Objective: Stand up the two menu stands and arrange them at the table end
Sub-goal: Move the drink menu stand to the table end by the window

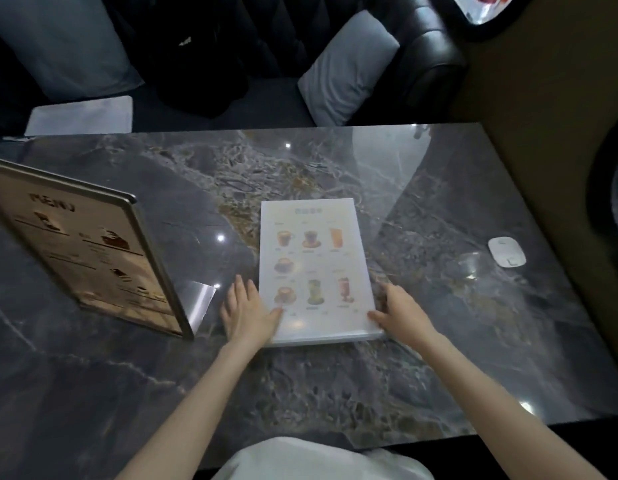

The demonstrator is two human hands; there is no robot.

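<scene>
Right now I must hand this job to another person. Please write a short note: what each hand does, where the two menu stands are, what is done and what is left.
Left hand: flat on the table, thumb on the near left corner of the white drinks menu stand.
Right hand: gripping its near right corner.
White drinks menu stand: lying flat, mid-table.
Brown menu stand: already upright, on the left part of the marble table.
Done: one stand is up.
Left: raise the white stand, then set both at the table end.
</scene>
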